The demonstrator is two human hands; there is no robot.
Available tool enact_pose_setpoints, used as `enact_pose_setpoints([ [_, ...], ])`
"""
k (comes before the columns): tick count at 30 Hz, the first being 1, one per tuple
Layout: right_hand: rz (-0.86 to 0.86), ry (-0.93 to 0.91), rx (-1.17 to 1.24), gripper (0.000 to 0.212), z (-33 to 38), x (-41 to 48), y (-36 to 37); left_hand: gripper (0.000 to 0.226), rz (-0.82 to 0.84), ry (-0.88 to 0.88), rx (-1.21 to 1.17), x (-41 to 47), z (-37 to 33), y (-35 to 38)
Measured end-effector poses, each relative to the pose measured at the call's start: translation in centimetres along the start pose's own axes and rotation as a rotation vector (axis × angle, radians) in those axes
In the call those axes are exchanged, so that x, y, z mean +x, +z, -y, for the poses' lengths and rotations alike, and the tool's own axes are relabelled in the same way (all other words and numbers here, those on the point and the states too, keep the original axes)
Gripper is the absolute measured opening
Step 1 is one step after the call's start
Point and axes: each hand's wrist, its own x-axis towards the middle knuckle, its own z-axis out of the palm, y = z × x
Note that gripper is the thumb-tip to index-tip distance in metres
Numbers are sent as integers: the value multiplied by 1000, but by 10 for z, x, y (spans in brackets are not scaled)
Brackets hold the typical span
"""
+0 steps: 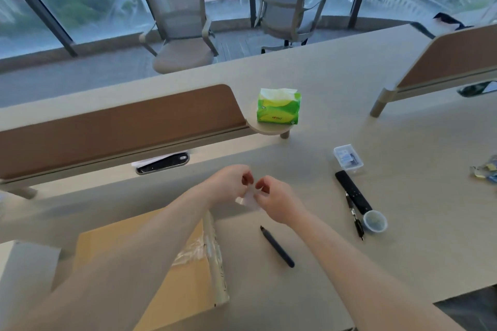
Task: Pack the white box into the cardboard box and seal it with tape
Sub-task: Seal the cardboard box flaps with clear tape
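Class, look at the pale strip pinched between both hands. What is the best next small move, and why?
Probably bring the pale strip, likely tape, onto the cardboard box: left hand and right hand both pinch it beyond the box, whose top looks closed and partly taped.

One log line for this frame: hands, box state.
left hand pinches small whitish strip | right hand pinches same strip | cardboard box top shut, clear tape near right edge | black marker lies right of box
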Motion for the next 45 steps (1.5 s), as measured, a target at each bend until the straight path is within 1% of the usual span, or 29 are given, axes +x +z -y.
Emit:
enact_pose_setpoints([
  [3, -1, 4, 65, 34, 3, 4, -5, 29, -16, 51, -9, 9, -4, -3],
  [6, -51, 2, 128, 32, 6, 13, -9, 29, -51, 72, -41, 23, -9, -8],
  [8, -46, 5, 192, 32, 8, 21, -11, 27, -94, 92, -82, 31, -11, -9],
  [11, -63, 59, 286, 24, 9, 35, -11, 25, -149, 140, -144, 47, -8, -8],
  [15, -178, 206, 475, 9, 7, 59, -15, 31, -200, 164, -219, 74, -7, -8],
  [17, -228, 271, 545, 6, 4, 73, -20, 32, -223, 183, -250, 88, -8, -10],
  [20, -279, 301, 582, 5, 2, 95, -27, 31, -318, 120, -352, 110, -11, -12],
  [23, -395, 375, 681, 6, 1, 119, -33, 40, -379, -3, -446, 130, -13, -11],
  [26, -467, 471, 791, 7, -3, 138, -37, 40, -324, -144, -518, 148, -8, -8],
  [28, -472, 503, 835, 13, -8, 148, -37, 34, -274, -191, -587, 158, -5, -6],
  [31, -473, 520, 835, 18, -12, 163, -32, 19, -231, -218, -785, 170, -3, -3],
  [35, -512, 508, 772, 6, -11, 180, -29, 6, -243, -274, -898, 186, -1, 1],
  [37, -537, 504, 736, 5, -9, 186, -27, 4, -257, -328, -947, 194, 0, 3],
  [41, -587, 503, 670, 7, -9, 196, -25, 10, -329, -374, -967, 207, -4, 3],
  [45, -582, 495, 551, 9, -9, 204, -25, 10, -393, -389, -858, 214, -6, 2],
])
